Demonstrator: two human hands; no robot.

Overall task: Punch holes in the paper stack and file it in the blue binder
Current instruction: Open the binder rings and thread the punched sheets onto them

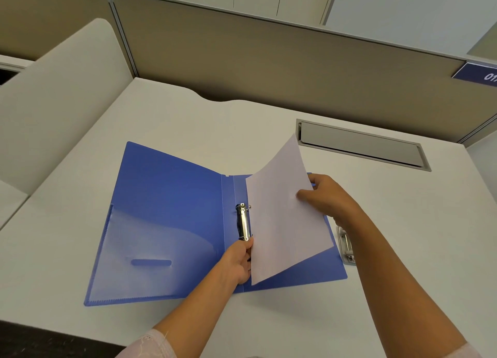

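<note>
Some of hole punch (345, 246) hidden (behind forearm (382, 255)), paper stack (282, 217) over blue binder (166, 196)

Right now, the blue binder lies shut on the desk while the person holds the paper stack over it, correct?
No: the head view shows the blue binder lying open on the desk, while the person holds the paper stack over it.

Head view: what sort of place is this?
Probably an office cubicle. A white desk is fenced by beige partition panels, a cable-access flap is set into the desktop, and a blue numbered plate sits at the partition's top edge on the right.
</note>
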